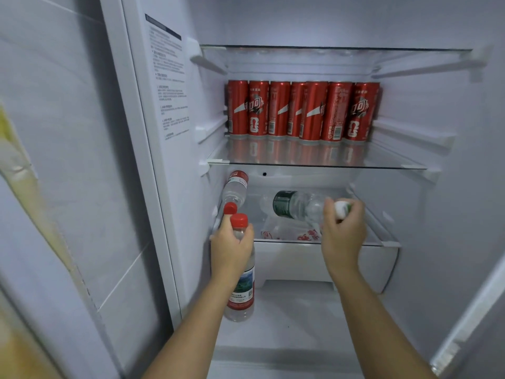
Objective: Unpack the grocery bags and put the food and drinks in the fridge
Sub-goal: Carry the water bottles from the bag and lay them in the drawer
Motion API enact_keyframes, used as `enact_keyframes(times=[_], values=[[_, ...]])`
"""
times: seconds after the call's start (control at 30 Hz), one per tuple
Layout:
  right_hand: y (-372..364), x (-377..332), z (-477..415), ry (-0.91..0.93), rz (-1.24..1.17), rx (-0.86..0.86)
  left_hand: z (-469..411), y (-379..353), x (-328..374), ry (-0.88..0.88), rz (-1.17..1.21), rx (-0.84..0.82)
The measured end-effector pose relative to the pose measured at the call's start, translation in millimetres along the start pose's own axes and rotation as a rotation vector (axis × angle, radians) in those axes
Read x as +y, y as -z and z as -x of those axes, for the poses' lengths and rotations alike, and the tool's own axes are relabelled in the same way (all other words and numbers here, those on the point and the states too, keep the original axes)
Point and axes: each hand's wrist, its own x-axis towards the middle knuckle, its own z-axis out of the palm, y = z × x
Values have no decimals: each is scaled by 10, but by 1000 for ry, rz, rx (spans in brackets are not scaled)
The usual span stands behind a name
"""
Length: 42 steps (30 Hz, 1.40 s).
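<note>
The fridge stands open in front of me. My left hand (231, 248) grips the neck of an upright red-capped water bottle (240, 294) just outside the lower shelf's left end. My right hand (343, 231) holds a green-labelled water bottle (296, 206) by its white-capped end, lying horizontal above the lower glass shelf (355, 243). Another red-capped bottle (234, 191) lies tilted at the left of that shelf. Several red soda cans (302, 112) stand in a row at the back of the middle glass shelf (314, 164).
A printed plastic bag (287, 231) lies on the lower shelf under the green-labelled bottle. A white drawer (295, 265) sits below that shelf. The upper glass shelf (336, 49) carries nothing visible. A tiled wall (68, 160) is at the left.
</note>
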Motion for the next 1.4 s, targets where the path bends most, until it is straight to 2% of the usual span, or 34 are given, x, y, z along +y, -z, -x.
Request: enact_keyframes(times=[0.2,0.33,0.73,1.0,1.13,1.2,1.3,1.4], values=[[-541,130,72,42,572,-344,5,26,8,-30,12,-6],[-889,192,80,39,699,-505,-12,19,-30,-33,28,-20],[-1315,77,-85,-56,623,-740,-5,43,-20,-81,62,-32],[-1212,71,-240,-120,514,-900,-5,41,-37,-56,46,-27],[-970,-74,-168,-43,290,-715,106,127,7,-51,108,-69],[-824,-239,-100,16,199,-712,187,151,-47,15,176,-104],[-671,-477,-24,145,207,-785,328,159,-180,139,240,-144],[-639,-636,40,257,407,-1040,418,171,-263,212,209,-200]])
